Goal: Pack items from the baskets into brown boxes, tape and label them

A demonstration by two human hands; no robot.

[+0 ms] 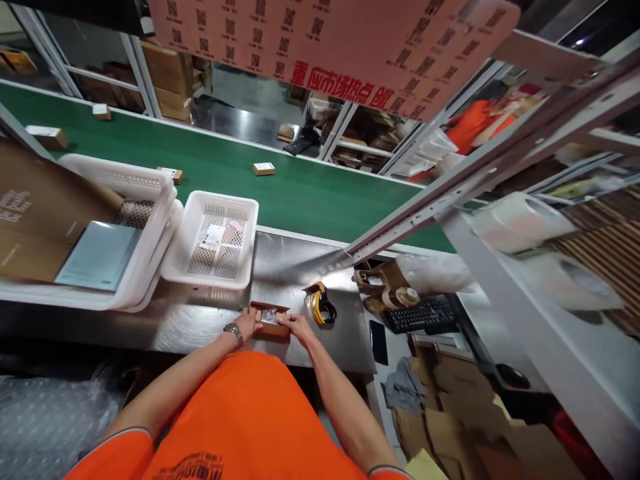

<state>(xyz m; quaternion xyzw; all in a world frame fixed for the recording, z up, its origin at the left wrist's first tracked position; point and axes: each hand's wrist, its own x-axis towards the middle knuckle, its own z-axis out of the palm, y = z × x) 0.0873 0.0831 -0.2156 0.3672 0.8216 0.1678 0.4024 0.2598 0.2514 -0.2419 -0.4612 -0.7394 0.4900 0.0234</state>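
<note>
Beyond the far edge of the surface, a green conveyor belt (pixel 300 190) runs from left to right and carries a few small parcels well apart from one another, one of them (pixel 263 169) near the middle of the belt. The steel surface (pixel 283 263) lies between the belt and the person in the orange shirt.

At its left end stands a large white basket (pixel 120 172) holding brown cardboard and a pale grey sheet. Just beside it, toward the middle, sits a smaller white basket (pixel 221 198) with a labelled packet on its mesh floor. Past the right edge, a black keyboard (pixel 423 313) rests lower down, and a dark phone (pixel 379 341) lies near the right front corner. A yellow and black tape dispenser (pixel 321 307) stands close to the front edge, just right of the hands.

At the front edge, near its middle, lies a small cardboard box (pixel 270 320), open on top with something shiny inside. The left hand (pixel 247 323) grips its left end and the right hand (pixel 299 327) closes its fingers on the right end, so both hold the box on the steel. A metal wristwatch (pixel 233 331) sits on the left wrist.
</note>
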